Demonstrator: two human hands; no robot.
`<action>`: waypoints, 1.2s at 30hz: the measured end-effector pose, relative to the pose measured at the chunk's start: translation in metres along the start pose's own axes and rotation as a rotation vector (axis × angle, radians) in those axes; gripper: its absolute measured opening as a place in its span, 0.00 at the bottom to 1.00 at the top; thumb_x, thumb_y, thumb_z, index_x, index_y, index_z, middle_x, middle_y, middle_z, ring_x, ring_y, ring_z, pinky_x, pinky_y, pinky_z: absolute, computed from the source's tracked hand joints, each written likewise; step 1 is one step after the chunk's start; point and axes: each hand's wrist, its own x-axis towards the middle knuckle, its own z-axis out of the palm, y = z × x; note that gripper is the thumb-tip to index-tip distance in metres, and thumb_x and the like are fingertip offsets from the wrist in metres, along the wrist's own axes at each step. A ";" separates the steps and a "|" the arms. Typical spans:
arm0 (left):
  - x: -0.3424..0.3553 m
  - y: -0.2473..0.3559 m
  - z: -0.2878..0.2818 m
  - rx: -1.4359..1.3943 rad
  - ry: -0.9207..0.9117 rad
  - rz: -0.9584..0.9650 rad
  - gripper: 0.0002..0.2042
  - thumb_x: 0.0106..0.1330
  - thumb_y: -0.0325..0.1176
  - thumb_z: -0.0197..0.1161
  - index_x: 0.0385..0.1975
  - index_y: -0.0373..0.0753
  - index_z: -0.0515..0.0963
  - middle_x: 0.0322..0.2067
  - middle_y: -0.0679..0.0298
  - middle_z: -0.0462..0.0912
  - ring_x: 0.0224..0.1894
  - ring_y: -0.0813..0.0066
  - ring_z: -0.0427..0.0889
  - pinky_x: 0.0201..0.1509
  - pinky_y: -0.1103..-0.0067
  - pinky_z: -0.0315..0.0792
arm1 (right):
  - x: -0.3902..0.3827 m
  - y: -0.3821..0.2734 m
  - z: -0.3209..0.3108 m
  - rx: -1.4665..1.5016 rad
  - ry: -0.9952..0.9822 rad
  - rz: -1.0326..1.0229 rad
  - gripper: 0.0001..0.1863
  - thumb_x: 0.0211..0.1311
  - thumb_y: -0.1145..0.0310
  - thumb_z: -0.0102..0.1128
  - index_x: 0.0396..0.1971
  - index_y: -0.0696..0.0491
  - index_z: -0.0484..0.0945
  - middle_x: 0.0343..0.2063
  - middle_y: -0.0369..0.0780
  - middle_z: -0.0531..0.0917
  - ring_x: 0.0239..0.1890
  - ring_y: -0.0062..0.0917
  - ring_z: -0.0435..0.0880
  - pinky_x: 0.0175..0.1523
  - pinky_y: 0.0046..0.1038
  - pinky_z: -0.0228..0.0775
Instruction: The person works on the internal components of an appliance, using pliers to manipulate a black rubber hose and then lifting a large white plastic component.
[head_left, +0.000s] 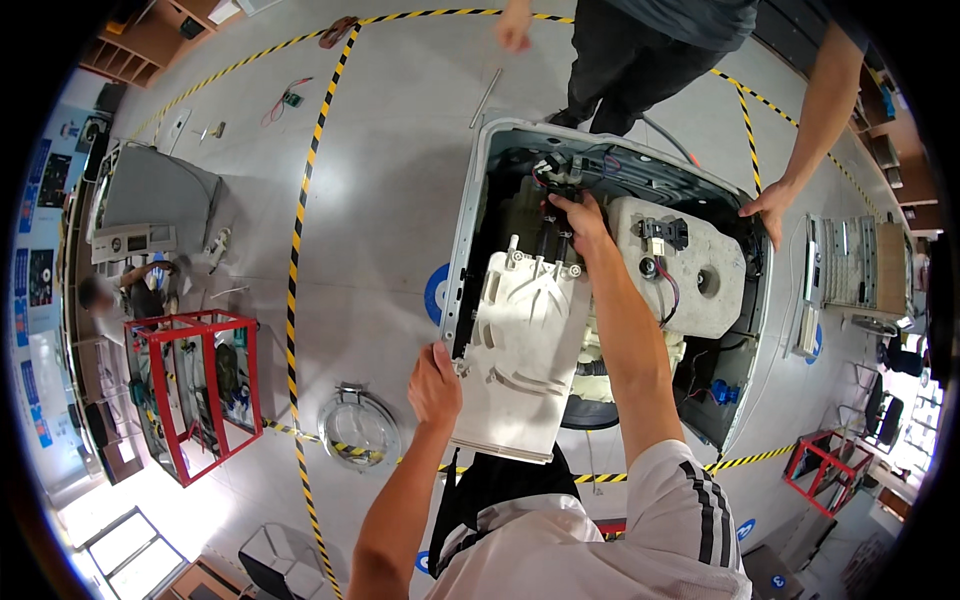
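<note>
An open washing machine cabinet stands in front of me, its inside exposed. A white plastic box, like a detergent dispenser housing, lies tilted across its near left side. Short black hoses run from this box toward the cabinet's far end. My right hand reaches over the box, its fingers closed around a black part at the hoses' far end. My left hand is closed beside the box's left edge, near the cabinet corner; what it grips is hidden. A pale counterweight block sits right of my right forearm.
A co-worker's hand rests on the cabinet's far right edge; their other hand is blurred. A round glass door lies on the floor at left. A red frame stands farther left. A metal rod lies beyond the cabinet.
</note>
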 end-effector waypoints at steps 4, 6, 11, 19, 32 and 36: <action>0.000 -0.003 0.005 0.014 0.010 -0.021 0.22 0.75 0.50 0.39 0.40 0.37 0.74 0.36 0.49 0.81 0.39 0.43 0.78 0.42 0.57 0.70 | -0.001 -0.003 -0.004 0.097 -0.006 0.014 0.28 0.58 0.85 0.58 0.54 0.52 0.57 0.34 0.46 0.82 0.31 0.34 0.85 0.35 0.36 0.81; 0.001 -0.004 0.005 0.016 0.013 -0.023 0.22 0.75 0.50 0.39 0.40 0.37 0.74 0.36 0.49 0.81 0.39 0.43 0.78 0.42 0.57 0.70 | -0.004 -0.007 -0.003 0.116 -0.013 0.010 0.29 0.58 0.85 0.57 0.54 0.51 0.54 0.33 0.47 0.82 0.31 0.35 0.85 0.35 0.36 0.82; 0.001 -0.006 0.002 0.017 0.002 -0.013 0.22 0.74 0.50 0.40 0.39 0.38 0.75 0.34 0.49 0.81 0.39 0.43 0.78 0.42 0.57 0.70 | -0.010 -0.013 -0.003 0.072 -0.081 0.041 0.29 0.60 0.85 0.56 0.55 0.51 0.53 0.33 0.48 0.82 0.30 0.35 0.85 0.35 0.36 0.82; 0.001 -0.006 0.003 -0.051 0.054 0.053 0.22 0.74 0.49 0.42 0.37 0.35 0.76 0.31 0.49 0.81 0.36 0.43 0.79 0.40 0.59 0.70 | -0.014 -0.026 0.008 0.088 -0.182 0.078 0.23 0.62 0.82 0.57 0.52 0.55 0.58 0.34 0.46 0.81 0.34 0.34 0.85 0.40 0.36 0.84; 0.000 -0.003 0.002 -0.062 0.053 0.026 0.22 0.74 0.46 0.44 0.33 0.32 0.77 0.28 0.48 0.81 0.33 0.43 0.78 0.39 0.59 0.70 | -0.010 -0.018 0.026 0.094 -0.140 0.038 0.25 0.61 0.85 0.56 0.54 0.56 0.58 0.36 0.47 0.80 0.35 0.33 0.84 0.40 0.38 0.85; 0.000 0.001 0.002 -0.100 0.065 0.033 0.27 0.74 0.50 0.41 0.33 0.28 0.76 0.27 0.42 0.78 0.32 0.38 0.75 0.39 0.59 0.67 | -0.005 -0.010 0.025 0.092 -0.110 0.004 0.22 0.62 0.84 0.55 0.52 0.55 0.61 0.34 0.44 0.79 0.35 0.32 0.84 0.38 0.35 0.84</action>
